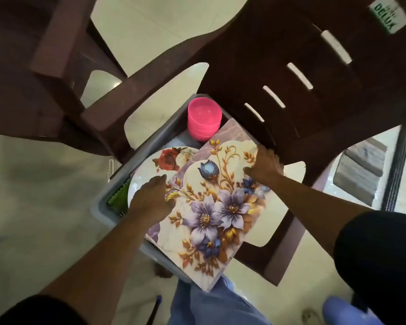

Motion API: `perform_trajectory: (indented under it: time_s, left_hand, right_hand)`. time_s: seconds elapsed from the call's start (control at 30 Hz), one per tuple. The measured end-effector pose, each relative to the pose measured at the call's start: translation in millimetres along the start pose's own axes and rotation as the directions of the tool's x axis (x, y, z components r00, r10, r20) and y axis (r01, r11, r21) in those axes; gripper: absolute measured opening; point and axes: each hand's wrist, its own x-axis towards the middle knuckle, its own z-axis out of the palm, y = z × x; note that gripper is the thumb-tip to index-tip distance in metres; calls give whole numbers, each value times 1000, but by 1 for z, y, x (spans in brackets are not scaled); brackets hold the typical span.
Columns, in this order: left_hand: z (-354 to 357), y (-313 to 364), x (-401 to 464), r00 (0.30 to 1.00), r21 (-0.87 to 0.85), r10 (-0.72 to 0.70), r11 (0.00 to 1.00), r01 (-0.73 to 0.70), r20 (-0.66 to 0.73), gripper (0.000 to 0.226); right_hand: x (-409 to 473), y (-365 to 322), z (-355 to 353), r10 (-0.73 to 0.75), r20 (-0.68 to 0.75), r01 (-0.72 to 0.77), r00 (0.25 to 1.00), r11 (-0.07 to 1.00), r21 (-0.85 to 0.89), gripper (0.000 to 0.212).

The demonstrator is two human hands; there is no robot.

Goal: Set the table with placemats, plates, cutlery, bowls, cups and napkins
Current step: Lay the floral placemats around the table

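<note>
A stack of floral placemats [211, 207] with purple flowers and gold leaves lies tilted across a grey bin [99, 205] on the floor. My left hand [152, 198] grips the stack's left edge, and my right hand [265, 164] grips its far right edge. Under the mats at the left lies a white plate [150, 165] with a red rose. A stack of pink bowls [204, 118] stands at the bin's far end. Something green [118, 198] shows at the bin's left side, beneath the plate.
A dark brown plastic chair [291, 90] stands over the bin at the right and back, its leg [284, 249] close by the mats. Another brown furniture piece [45, 66] is at the upper left. My blue trousers [209, 303] are below. The floor is pale tile.
</note>
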Motion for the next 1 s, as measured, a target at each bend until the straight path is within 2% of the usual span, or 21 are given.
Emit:
perform_trajectory:
  time_s: [0.17, 0.33, 0.4, 0.47, 0.53, 0.57, 0.63, 0.73, 0.87, 1.0]
  left_hand:
    - [14, -21, 5, 1000, 51, -12, 999, 11, 19, 77]
    - [27, -32, 11, 1000, 47, 0, 999, -1, 14, 76]
    - [28, -30, 14, 1000, 19, -8, 1000, 7, 23, 76]
    - [27, -27, 18, 999, -1, -29, 1000, 29, 38, 77]
    - [25, -21, 22, 997, -25, -62, 998, 64, 48, 79]
    - [23, -17, 24, 995, -38, -80, 996, 82, 56, 81]
    - [16, -7, 31, 992, -70, -109, 991, 113, 70, 83]
    - [1, 10, 41, 992, -114, -109, 987, 116, 66, 81]
    - [-20, 27, 41, 995, -141, -98, 985, 102, 34, 81]
    - [-43, 43, 36, 999, -341, -35, 940, 34, 3, 72]
  right_hand:
    - [13, -9, 16, 89, 0, -88, 996, 992, 95, 88]
    - [40, -10, 12, 111, 9, -111, 994, 993, 28, 91]
    - [52, -7, 0, 110, 47, -112, 993, 993, 48, 69]
    - [57, -3, -9, 80, 104, -102, 991, 967, 234, 38]
    - [54, 0, -12, 3, 123, -53, 992, 912, 407, 21]
    - [50, 1, -14, -42, 113, -13, 993, 898, 440, 17]
    - [42, 1, -18, -104, 84, 54, 991, 885, 463, 22]
    - [29, 1, -30, -119, 42, 84, 992, 869, 488, 35]
    - [1, -7, -45, -152, 15, 123, 988, 851, 511, 41]
    - [-16, -10, -85, -245, 19, 184, 969, 772, 608, 36]
